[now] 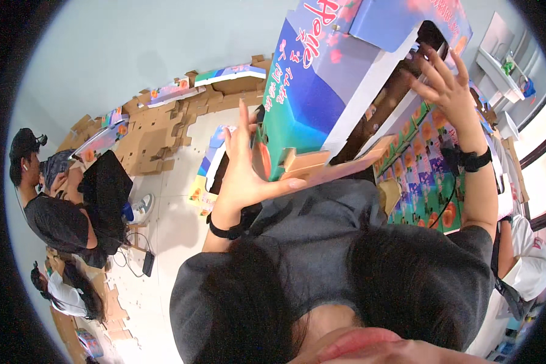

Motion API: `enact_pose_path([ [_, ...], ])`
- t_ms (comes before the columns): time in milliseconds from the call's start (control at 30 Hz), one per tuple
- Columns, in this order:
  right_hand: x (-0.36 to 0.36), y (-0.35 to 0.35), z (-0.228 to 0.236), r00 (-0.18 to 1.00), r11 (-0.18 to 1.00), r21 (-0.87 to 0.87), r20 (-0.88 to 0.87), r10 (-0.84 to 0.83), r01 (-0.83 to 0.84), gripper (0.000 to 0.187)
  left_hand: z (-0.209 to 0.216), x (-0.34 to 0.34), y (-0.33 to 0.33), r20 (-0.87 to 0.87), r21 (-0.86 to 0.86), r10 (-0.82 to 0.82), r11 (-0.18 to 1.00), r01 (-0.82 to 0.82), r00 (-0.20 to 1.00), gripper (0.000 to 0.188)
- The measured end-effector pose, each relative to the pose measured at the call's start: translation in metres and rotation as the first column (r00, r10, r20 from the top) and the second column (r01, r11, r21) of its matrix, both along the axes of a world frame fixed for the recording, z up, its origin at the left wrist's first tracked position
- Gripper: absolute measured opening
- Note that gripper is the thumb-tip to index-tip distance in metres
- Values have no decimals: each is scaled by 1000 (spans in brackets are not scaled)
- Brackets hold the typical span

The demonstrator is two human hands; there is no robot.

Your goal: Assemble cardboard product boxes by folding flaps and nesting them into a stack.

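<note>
A cardboard box [312,115] printed in blue, green and pink is held up tilted in front of me. Its long side opening shows a dark inside, and bare brown cardboard flaps stick out along the lower edge. My left hand [242,173] grips the lower left corner, thumb along the bottom edge and fingers up the left side. At the upper right, my right hand [446,91] has its fingers spread over the opening's far edge. Whether those fingertips press on the cardboard I cannot tell. Both wrists wear black bands.
Rows of similar printed boxes [418,176] stand at the right, beyond the held box. Flattened brown cardboard [145,142] covers floor along the wall. A person in black [60,221] sits at the left; another person [531,261] is at the right. A cable with a black adapter [148,264] lies on the floor.
</note>
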State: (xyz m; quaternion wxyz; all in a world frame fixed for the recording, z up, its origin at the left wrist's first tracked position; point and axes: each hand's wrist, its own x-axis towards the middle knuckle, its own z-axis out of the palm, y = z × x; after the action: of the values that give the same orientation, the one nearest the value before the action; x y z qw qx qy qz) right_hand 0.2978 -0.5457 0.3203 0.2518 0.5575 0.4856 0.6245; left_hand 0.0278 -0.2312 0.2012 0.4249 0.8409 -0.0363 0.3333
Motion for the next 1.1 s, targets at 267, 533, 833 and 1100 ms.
enact_pose_path([
  [267,-60,28,-5,866,964,73,-462,-193,254,64,-24,25,-26,-7,-328,-3,945,0,1000,106],
  [533,-145,70,-78,113,880,469,-873,474,-72,113,-13,20,-55,-7,-75,139,987,-140,990,108],
  [833,-147,106,-67,-6,650,759,-651,759,-43,138,-6,29,-83,218,111,240,957,-268,946,120],
  [1100,-119,58,-33,361,642,746,-559,747,-174,113,-28,37,-77,267,248,96,955,-164,959,130],
])
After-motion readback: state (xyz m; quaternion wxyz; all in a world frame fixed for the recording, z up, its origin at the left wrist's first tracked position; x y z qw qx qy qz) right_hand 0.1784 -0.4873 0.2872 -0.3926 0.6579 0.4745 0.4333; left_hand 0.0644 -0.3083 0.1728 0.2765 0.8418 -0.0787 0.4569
